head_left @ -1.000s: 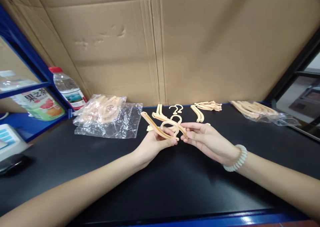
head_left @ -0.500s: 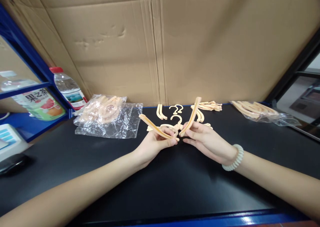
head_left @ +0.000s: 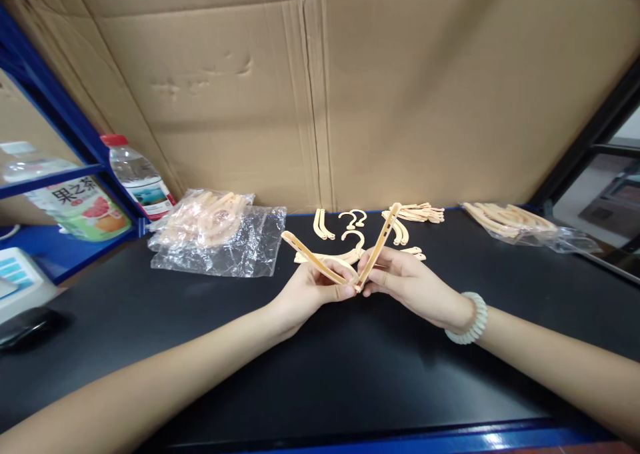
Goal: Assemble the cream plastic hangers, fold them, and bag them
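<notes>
Pinching one beige plastic hanger arm [head_left: 314, 259], the left hand [head_left: 313, 291] has its thumb and fingers closed on the arm's near end, and the arm slants up and away to the left. The right hand [head_left: 405, 282] grips a second hanger arm [head_left: 380, 243] the same way, fingers pressed on its lower end while the rest rises up and to the right. The two arms meet at their near ends between the hands, forming a V just above the black table [head_left: 320, 374]. A pale beaded bracelet [head_left: 467, 319] sits on the right wrist.

Just beyond the hands lie loose hanger hooks [head_left: 353, 219] and a small pair of curved arms [head_left: 321, 224], all flat on the table. Farther right is a fanned pile of hanger arms [head_left: 417, 212], and well to the right a clear bag of more arms [head_left: 520, 225] near the table's far edge. To the left, a crumpled plastic bag [head_left: 215, 231] holds more beige parts. A water bottle with a red cap [head_left: 135, 174] stands at the far left beside the blue shelf frame [head_left: 60, 117], with a printed drink pack [head_left: 80, 207] on the shelf. Behind everything stands a large cardboard sheet [head_left: 400, 87].
</notes>
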Available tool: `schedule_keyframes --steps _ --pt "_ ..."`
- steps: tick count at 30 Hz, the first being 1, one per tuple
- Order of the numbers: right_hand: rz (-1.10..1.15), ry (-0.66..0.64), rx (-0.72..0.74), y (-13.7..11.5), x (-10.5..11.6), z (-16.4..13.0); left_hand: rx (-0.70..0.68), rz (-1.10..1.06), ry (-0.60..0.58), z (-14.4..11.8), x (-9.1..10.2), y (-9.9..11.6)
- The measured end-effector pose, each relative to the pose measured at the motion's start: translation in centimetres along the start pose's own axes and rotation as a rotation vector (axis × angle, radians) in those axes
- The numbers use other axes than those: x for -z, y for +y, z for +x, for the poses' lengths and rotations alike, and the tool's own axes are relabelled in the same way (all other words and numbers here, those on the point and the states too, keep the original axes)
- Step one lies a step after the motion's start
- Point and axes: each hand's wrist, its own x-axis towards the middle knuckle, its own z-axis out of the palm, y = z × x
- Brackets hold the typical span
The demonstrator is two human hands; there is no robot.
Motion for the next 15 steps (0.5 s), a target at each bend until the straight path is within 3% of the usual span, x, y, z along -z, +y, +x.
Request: schedule_keyframes --steps 15 --pt "-0.205 0.031 0.089 -0.57 -0.79 -0.27 -0.006 -0.07 0.158 -0.6 -0.94 -0.09"
